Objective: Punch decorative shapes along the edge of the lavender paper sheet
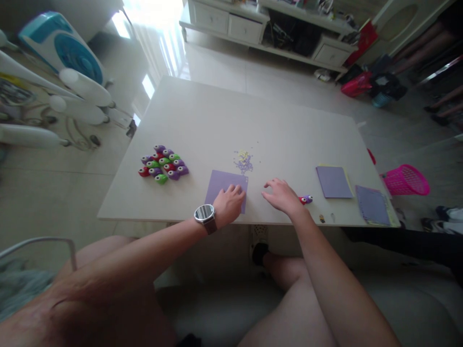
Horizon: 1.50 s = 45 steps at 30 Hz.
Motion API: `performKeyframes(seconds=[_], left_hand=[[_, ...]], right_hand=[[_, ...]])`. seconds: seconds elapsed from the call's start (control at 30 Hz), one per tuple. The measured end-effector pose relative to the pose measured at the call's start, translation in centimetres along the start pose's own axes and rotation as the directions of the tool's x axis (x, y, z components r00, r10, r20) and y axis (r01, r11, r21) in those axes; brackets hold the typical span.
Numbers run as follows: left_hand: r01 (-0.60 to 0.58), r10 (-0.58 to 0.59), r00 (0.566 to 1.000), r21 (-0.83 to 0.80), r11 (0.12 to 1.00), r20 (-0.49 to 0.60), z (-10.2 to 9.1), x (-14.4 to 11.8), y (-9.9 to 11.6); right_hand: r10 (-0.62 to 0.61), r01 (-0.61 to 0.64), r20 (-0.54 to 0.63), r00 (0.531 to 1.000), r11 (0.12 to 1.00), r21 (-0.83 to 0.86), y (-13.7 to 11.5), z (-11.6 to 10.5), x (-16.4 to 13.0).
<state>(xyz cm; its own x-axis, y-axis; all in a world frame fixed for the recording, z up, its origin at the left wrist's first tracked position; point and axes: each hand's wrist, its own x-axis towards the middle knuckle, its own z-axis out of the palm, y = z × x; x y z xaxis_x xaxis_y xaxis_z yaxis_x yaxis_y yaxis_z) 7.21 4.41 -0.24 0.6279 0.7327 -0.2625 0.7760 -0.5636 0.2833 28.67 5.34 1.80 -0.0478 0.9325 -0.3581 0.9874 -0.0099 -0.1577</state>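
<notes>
Confetti (244, 161) is lying just beyond the purple sheet (222, 185), so some punching looks done; left hand (229, 204) is pressing flat on it, right hand (281, 195) is hovering empty, fingers spread, beside it, red-purple punch (306, 199) further right.

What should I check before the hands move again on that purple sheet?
1. Left hand flat on the purple sheet: ok.
2. Right hand empty, fingers spread on the table: ok.
3. Punch beside the right hand, not held: ok.
4. Sheet fully on the table: not ok, its near edge sits at the table edge.
5. Paper scraps apart from the sheet: ok.
6. Cluster of punches out of the hands' way: ok.
</notes>
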Motion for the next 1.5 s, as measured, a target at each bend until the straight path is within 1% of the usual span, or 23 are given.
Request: performKeyframes(seconds=[0.13,0.27,0.37,0.5,0.73,0.83,0.97,1.07,1.13,1.23,1.33,1.4,1.5], left_hand=[[-0.005,0.005,1.0,0.003,1.0,0.01,0.0,-0.4,0.3],[-0.02,0.02,1.0,0.006,1.0,0.023,0.3,-0.9,0.4],[-0.038,0.038,0.999,0.005,0.999,0.018,0.7,-1.2,0.3],[-0.046,0.046,0.999,-0.011,0.999,0.028,0.9,-1.7,0.2],[-0.035,0.038,0.997,-0.048,0.998,0.066,0.1,-2.9,-0.5],[-0.027,0.03,0.998,-0.051,0.998,0.064,-0.2,-3.3,-1.0],[-0.019,0.021,0.999,-0.038,0.999,0.045,-0.4,-3.8,-1.0],[-0.007,0.009,0.999,-0.037,0.999,0.045,-0.6,-4.1,-0.8],[0.006,-0.004,0.998,-0.041,0.999,0.057,-1.0,-4.2,-0.9],[0.041,-0.038,0.997,-0.049,0.998,0.062,-2.2,-3.8,-2.1],[0.093,-0.092,0.996,-0.044,0.995,0.02,-3.9,-3.1,-4.5],[0.156,-0.157,0.987,-0.032,0.987,-0.021,-4.9,-2.7,-6.3],[0.265,-0.265,0.963,0.011,0.964,-0.044,-5.6,-2.8,-8.5]], right_hand=[[-0.146,0.145,0.005,0.989,0.988,0.055,-1.4,0.5,0.7],[-0.217,0.216,0.008,0.976,0.974,0.066,-3.1,1.2,1.8],[-0.21,0.209,0.012,0.978,0.977,0.05,-4.1,1.4,2.6],[-0.151,0.15,0.016,0.988,0.988,0.021,-4.9,1.4,3.6],[-0.021,0.021,-0.001,1.0,1.0,-0.002,-4.9,1.9,5.3],[0.01,-0.01,-0.026,1.0,1.0,-0.007,-4.6,2.1,5.7],[-0.016,0.017,-0.062,0.998,1.0,0.01,-4.5,2.2,5.8],[-0.079,0.083,-0.085,0.993,0.996,0.037,-5.0,2.5,5.5],[-0.141,0.146,-0.079,0.987,0.988,0.056,-5.4,2.6,5.2],[-0.262,0.266,-0.056,0.963,0.961,0.08,-6.1,2.8,4.7],[-0.39,0.39,-0.024,0.921,0.914,0.112,-6.4,3.1,4.1],[-0.427,0.424,0.004,0.904,0.898,0.116,-6.5,3.3,3.7],[-0.424,0.419,0.048,0.904,0.903,0.094,-6.6,3.5,3.3]])
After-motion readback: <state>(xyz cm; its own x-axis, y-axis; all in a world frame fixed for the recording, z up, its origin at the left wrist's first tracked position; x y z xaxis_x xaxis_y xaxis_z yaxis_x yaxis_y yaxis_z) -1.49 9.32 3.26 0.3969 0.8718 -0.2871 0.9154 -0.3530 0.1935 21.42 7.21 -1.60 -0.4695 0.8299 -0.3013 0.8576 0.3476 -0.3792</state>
